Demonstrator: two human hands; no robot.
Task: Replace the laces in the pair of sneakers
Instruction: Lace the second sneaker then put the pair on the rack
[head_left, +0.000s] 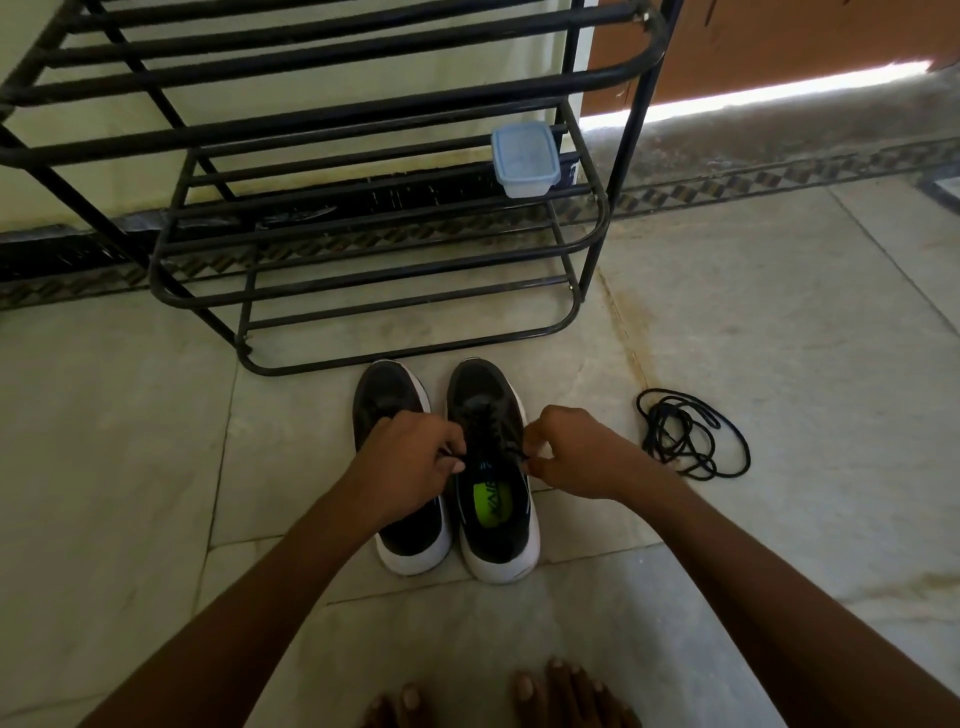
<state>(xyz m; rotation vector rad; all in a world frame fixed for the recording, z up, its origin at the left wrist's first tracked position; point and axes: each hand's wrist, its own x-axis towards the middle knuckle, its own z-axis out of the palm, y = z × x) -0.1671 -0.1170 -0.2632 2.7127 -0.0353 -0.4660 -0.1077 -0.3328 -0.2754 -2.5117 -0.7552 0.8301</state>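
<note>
**Both hands at the laces of the right-hand sneaker**

Two black sneakers with thick white soles stand side by side on the pale stone floor (779, 322), toes touching or nearly touching the lowest front bar of a black tubular metal shoe rack (363, 249); the left sneaker (389, 400) is partly covered by the left forearm; the right sneaker (493, 540) shows a bright green insole and a dark tongue. The left hand (410, 462) has its fingers curled, its grip pinching a thin black lace end at the sneaker's upper eyelets; the right hand (571, 457) mirrors it on the other side, fingers curled in a pinching grip on the other black lace end. The lace (488, 431) crosses the tongue between the two hands.

To the right of the shoes, well apart from them, a loose black lace (691, 436) lies in a tangled coil of round cord on open floor; that side is broad and bare up to the patterned border strip (779, 171) along the wall. The rack's rounded corners close the space ahead; a translucent bluish plastic box (524, 158) with a lid sits on one of its middle shelves. Bare toes (561, 691) show at the bottom edge; tile joints run diagonally beneath the shoes.
</note>
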